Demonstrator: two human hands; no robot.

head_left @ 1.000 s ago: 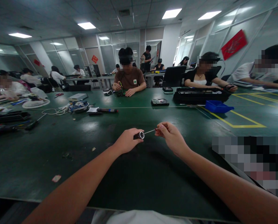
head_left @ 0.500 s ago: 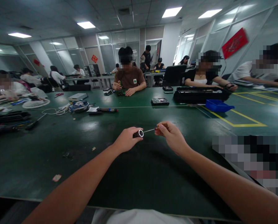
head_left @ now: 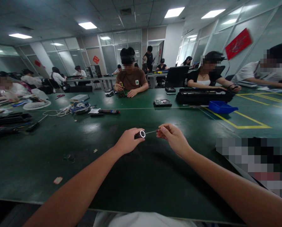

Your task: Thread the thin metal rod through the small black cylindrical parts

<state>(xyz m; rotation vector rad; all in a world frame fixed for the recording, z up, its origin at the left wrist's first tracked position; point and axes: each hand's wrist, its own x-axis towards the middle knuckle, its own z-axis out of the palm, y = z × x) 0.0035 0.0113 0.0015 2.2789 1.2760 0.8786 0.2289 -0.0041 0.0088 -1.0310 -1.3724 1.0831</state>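
My left hand point(head_left: 129, 140) is wrapped round a short black electric screwdriver point(head_left: 138, 135) with a lit white ring at its front end. From the middle of that ring a thin metal bit point(head_left: 150, 132) runs out to the right. At the far end of the bit, the fingertips of my right hand point(head_left: 170, 135) are pinched together. A small reddish spot shows between them; its kind is too small to make out. Both hands are a little above the green tabletop point(head_left: 141, 179), and the palm side of the left hand is hidden.
Beyond my hands lie a pen-like dark tool point(head_left: 109, 111), a bundle of cables point(head_left: 80, 107) and a hard drive point(head_left: 162, 103). A blue tray point(head_left: 221, 107) and a long black device point(head_left: 203, 96) stand to the right. Several people sit round the tables.
Almost nothing differs. Both my hands, with the screwdriver and its bit, have shifted very slightly to the left.
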